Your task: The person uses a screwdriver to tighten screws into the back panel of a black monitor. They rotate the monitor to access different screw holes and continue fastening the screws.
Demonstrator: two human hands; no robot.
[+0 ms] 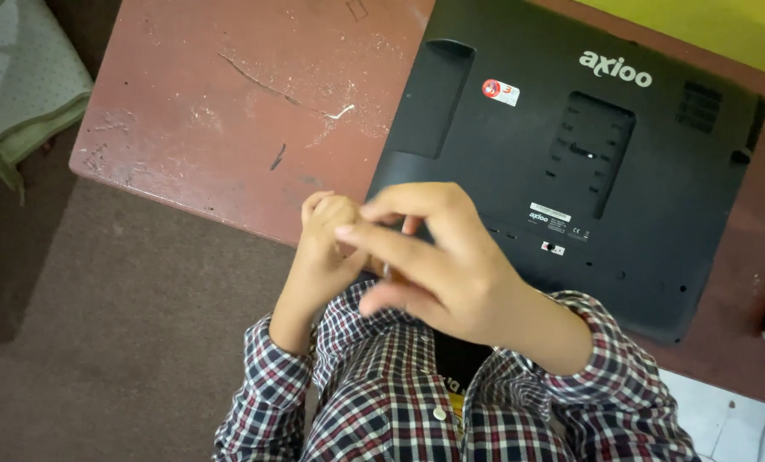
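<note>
Worn reddish-brown table [228, 111], scratched and chipped. Dull brown floor [117, 342] below, pale tile [724, 419] bottom right. Yellow-green wall [707, 26] top right. Light dotted cushion [23, 77] far left.

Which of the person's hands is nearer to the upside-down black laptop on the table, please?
The right hand. It overlaps the near edge of the laptop in the picture. The left hand sits beside that edge, over the reddish table, touching the right hand's fingers.
</note>
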